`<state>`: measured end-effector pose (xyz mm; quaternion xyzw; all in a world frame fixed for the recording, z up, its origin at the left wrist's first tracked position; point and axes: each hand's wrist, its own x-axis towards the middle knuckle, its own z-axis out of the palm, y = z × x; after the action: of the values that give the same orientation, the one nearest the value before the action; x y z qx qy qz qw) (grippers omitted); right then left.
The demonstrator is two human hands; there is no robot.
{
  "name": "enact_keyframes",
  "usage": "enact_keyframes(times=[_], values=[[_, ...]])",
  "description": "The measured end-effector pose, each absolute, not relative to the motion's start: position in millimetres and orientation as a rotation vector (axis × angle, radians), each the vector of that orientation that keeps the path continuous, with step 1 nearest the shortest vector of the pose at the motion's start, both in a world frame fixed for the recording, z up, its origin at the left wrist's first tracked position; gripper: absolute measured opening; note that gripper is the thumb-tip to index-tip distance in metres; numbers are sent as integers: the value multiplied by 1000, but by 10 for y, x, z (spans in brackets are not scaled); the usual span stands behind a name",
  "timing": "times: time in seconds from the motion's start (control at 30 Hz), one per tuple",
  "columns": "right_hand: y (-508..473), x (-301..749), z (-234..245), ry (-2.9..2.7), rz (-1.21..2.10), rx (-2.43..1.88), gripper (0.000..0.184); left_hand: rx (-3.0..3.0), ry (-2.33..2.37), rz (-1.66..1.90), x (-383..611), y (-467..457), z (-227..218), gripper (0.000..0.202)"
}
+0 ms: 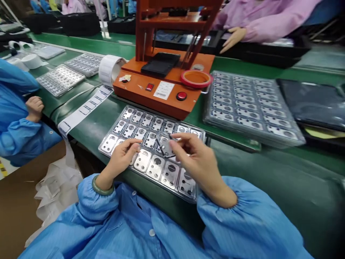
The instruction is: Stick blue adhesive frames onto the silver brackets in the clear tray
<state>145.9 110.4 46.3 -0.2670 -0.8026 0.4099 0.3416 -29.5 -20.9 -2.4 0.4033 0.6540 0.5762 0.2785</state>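
Observation:
My right hand (198, 158) pinches a small metal plate with holes (166, 146) between thumb and fingers, tilted just above a clear plastic tray (115, 126). My left hand (124, 154) is over the tray's left part, thumb and forefinger closed together; whatever they may hold is too small to make out. Rows of similar silver plates (155, 167), each with a large round opening and small dark holes, lie in the tray's pockets. Both hands hide some of the pockets.
Behind the tray stands an orange press (151, 86) carrying a red tape roll (196, 78). A label roll (110, 70) trails its strip (86, 109) leftward. Stacked trays (250, 104) are at right, beside a black tray (312, 102). A co-worker's hand (35, 108) is at left, another (234, 39) beyond the press.

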Motion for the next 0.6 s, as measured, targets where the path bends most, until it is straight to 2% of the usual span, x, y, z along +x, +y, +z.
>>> enact_keyframes(times=[0.17,0.3,0.4,0.5,0.6], values=[[1213,1621,359,-1611,714,-923,18,1098,1853,1535,-287,-238,-64,29],[1248,1639,152,-2049,723,-1168,8,1136,1890,1535,-279,-251,-90,28],[1226,1622,125,-2436,611,-1339,10,1156,1902,1540,-275,-248,-100,26],[1215,1611,137,-2481,563,-1368,19,1162,1905,1554,-270,-235,-98,25],[1233,1621,88,-2454,566,-1326,18,1172,1886,1575,-264,-224,-99,25]])
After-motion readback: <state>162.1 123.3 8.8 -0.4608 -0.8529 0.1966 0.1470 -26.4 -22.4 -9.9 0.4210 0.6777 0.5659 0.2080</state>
